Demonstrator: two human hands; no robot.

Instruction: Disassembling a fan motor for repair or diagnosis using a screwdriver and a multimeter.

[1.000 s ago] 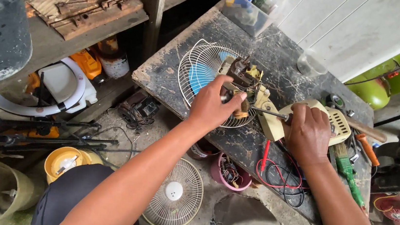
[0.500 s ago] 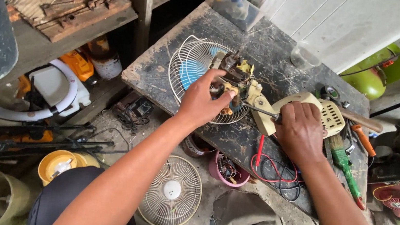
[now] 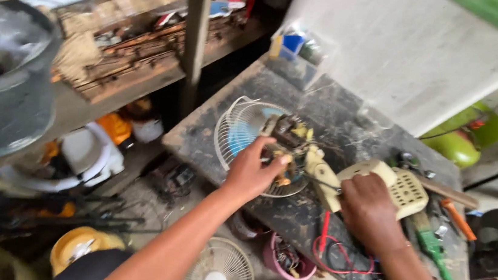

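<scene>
A small fan motor (image 3: 288, 139) with copper windings and yellow parts lies on a dark workbench (image 3: 336, 115), over a white wire fan guard (image 3: 235, 126) with a blue blade under it. My left hand (image 3: 253, 172) grips the near side of the motor. My right hand (image 3: 369, 211) presses on a cream plastic fan housing (image 3: 402, 188) joined to the motor by a cream neck (image 3: 321, 177). The frame is blurred, so what lies under my right palm is hidden.
A green-handled tool (image 3: 435, 255), an orange-handled tool (image 3: 457, 218) and red wires (image 3: 335, 252) lie at the bench's right end. A pink tub (image 3: 289, 262) and a second fan guard (image 3: 218, 274) sit on the floor below. Cluttered wooden shelves (image 3: 122, 67) stand left; a post (image 3: 197, 37) rises beside them.
The camera has swung and come closer, blurring the view. Both hands stay on the motor and housing; my left hand has shifted slightly on the motor.
</scene>
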